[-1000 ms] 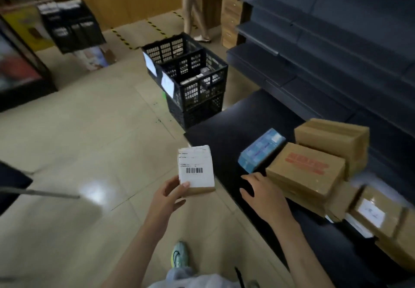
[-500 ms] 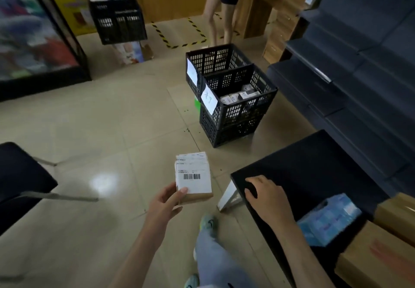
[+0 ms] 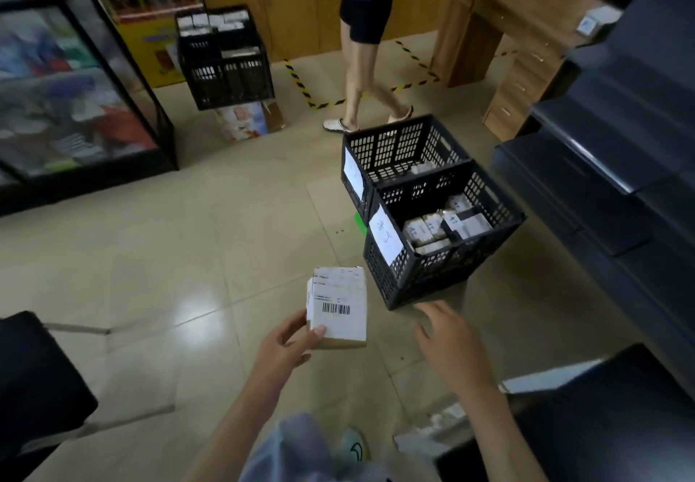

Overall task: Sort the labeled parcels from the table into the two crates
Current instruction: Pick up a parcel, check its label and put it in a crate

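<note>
The black desk (image 3: pixel 620 406) is being cut off by the lower right edge. Small parcels (image 3: pixel 432 229) are being seen in the near crate (image 3: pixel 425 271); the far crate (image 3: pixel 395 143) is being mostly hidden inside. The labeled parcel (image 3: pixel 338 308) is being held over the floor, near the near crate, label upward, long axis pointing toward the crates. It is being gripped by the left hand (image 3: pixel 286 350), thumb on the label; the right hand (image 3: pixel 447 338) is being held loosely spread, with nothing in it.

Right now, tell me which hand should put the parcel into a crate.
Left. The left hand grips the labeled parcel, just short of the near crate; the right hand is open and holds nothing.
</note>
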A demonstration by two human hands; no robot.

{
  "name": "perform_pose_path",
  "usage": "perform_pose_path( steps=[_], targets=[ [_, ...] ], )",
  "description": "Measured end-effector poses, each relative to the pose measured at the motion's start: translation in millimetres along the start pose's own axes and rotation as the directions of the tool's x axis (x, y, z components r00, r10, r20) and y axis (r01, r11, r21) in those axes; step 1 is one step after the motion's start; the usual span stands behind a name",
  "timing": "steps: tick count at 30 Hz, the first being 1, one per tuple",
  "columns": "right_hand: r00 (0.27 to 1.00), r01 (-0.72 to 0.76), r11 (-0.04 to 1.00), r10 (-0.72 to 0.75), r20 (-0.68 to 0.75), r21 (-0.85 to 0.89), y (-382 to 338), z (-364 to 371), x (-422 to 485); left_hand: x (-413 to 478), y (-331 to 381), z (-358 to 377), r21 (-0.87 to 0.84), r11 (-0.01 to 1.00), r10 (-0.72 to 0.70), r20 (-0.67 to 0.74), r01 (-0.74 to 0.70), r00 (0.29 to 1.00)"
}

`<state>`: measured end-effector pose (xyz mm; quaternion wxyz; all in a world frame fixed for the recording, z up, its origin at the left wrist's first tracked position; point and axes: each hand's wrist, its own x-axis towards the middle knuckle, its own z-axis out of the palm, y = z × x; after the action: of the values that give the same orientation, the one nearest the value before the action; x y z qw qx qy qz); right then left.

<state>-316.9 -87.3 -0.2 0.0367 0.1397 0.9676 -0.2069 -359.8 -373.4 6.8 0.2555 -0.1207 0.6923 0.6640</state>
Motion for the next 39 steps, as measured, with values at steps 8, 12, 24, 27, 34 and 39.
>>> perform_pose_path(
  steps=[8,12,24,27,34,39],
  targets=[
    [1.0,0.004,1.0,-0.004,0.005,0.002,-39,3,183,169,88,-27,-0.031,0.999,0.013,0.021,-0.012,1.0],
    [0.998,-0.069,0.997,0.069,0.011,0.03,-48,3,255,255,134,-34,-0.05,0.999,-0.009,0.068,0.012,0.998],
    [0.955,-0.294,0.952,0.296,-0.014,0.088,-10,1,434,506,235,23,0.172,0.984,-0.077,0.225,0.038,0.971],
    [0.937,-0.35,0.932,0.35,0.014,0.094,11,6,485,570,258,54,0.232,0.973,-0.083,0.285,0.015,0.955],
    [0.894,-0.449,0.885,0.445,0.058,0.127,42,-2,580,706,292,133,0.365,0.931,-0.167,0.379,0.019,0.91],
    [0.835,-0.546,0.817,0.549,0.04,0.185,61,18,633,804,289,178,0.486,0.872,-0.283,0.403,0.059,0.87]
  ],
)
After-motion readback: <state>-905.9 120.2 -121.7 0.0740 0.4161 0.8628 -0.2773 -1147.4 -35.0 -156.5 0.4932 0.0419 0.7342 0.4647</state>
